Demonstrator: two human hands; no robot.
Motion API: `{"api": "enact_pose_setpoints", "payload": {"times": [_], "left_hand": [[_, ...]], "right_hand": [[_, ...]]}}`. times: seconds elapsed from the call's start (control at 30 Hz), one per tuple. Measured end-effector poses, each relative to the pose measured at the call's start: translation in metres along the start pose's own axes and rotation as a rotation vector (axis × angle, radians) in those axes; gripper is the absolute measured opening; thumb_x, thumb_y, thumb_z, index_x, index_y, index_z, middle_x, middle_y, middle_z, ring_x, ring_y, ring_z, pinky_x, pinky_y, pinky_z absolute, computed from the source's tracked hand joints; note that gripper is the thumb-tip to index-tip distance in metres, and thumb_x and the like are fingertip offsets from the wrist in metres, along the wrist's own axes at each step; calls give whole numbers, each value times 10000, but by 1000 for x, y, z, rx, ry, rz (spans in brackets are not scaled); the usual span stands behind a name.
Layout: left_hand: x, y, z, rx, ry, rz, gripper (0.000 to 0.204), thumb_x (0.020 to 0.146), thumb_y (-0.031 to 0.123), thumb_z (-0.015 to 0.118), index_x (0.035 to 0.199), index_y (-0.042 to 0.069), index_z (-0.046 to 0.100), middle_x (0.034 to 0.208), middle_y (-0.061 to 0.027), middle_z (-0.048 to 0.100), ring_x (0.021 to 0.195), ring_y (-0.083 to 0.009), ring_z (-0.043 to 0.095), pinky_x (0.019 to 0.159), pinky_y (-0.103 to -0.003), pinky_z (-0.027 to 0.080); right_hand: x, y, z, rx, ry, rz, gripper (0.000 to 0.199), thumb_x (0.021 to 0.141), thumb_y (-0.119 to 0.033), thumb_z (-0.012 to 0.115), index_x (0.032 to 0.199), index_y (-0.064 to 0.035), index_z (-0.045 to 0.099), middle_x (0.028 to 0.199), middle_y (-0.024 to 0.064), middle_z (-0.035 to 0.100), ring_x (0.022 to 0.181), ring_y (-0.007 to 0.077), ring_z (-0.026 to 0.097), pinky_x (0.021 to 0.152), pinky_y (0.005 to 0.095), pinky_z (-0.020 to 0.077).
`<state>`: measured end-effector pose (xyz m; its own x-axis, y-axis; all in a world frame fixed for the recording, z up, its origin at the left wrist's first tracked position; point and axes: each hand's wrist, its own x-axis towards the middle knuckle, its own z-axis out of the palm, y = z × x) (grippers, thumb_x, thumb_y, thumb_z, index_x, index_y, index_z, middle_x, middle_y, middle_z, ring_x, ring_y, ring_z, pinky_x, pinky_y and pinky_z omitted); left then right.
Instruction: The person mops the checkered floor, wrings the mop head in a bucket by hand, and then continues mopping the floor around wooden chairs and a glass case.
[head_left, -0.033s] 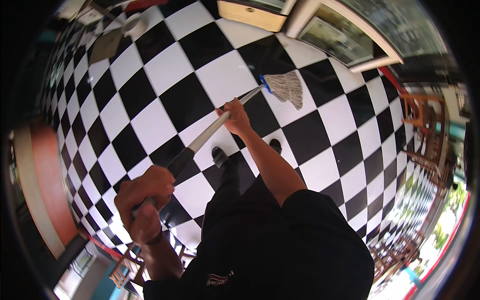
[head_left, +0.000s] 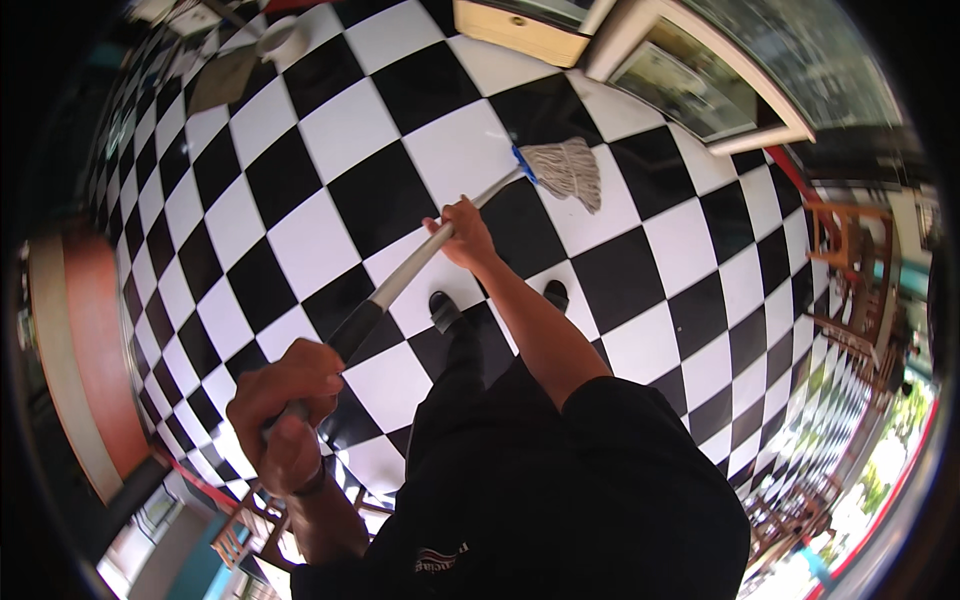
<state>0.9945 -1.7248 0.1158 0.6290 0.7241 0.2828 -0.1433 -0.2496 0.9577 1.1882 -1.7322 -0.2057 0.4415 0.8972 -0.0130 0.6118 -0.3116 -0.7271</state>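
Note:
A long-handled string mop lies diagonally across the view. Its grey handle (head_left: 405, 272) has a black grip at the end nearer me. My left hand (head_left: 288, 412) is wrapped round that upper end, at the lower left. Farther down the shaft, my right hand (head_left: 466, 236) is closed round the grey part with the arm stretched forward. Beyond it, a blue clamp (head_left: 523, 164) holds the off-white mop strands (head_left: 568, 174), which spread over black and white floor tiles. Both my feet, in dark shoes (head_left: 444, 309), stand just below the right hand.
Checkered tiles (head_left: 340, 130) cover the floor. A cream drawer unit (head_left: 520, 33) and a white-framed glass cabinet (head_left: 705, 85) stand ahead. At the far left are a white bucket (head_left: 284, 42) and a brown mat (head_left: 222, 80). Wooden chairs (head_left: 850, 240) line the right side.
The mop head has shifted slightly left and away over the tiles. Both hands keep their hold on the handle, and the view has tilted a little.

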Motion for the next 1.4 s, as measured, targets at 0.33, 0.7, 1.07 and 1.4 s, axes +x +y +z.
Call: {"api": "enact_pose_setpoints", "payload": {"times": [0.33,0.7,1.07,1.4], "left_hand": [[-107,47,-74,389,603,-28,387,912,255,362,855,-77,551,515,-94,447,462,-157,420,636,-397,469],[-174,69,-118,-110,1034,-154,381,855,294,398,935,-39,565,433,0,264,463,-145,334,676,-348,427],[-100,10,37,-307,872,-350,343,817,263,433,874,-35,592,438,-13,263,438,-158,315,628,-336,409],[-16,-104,326,-625,-258,-332,384,891,301,312,850,-2,544,470,-2,272,456,-144,258,607,-325,345]], "right_hand": [[-15,-169,141,143,-550,-240,380,776,-372,687,712,-11,585,840,174,605,827,340,604,689,421,489],[-84,-163,107,74,-668,-353,270,772,-342,636,809,-74,618,851,116,625,884,317,598,718,458,510],[-143,31,-78,59,-470,-6,344,797,-402,627,946,-93,605,984,94,611,1034,290,549,831,470,469],[-247,286,-267,-51,68,662,198,801,-269,633,863,-92,571,899,170,605,878,430,584,757,492,488]]}}
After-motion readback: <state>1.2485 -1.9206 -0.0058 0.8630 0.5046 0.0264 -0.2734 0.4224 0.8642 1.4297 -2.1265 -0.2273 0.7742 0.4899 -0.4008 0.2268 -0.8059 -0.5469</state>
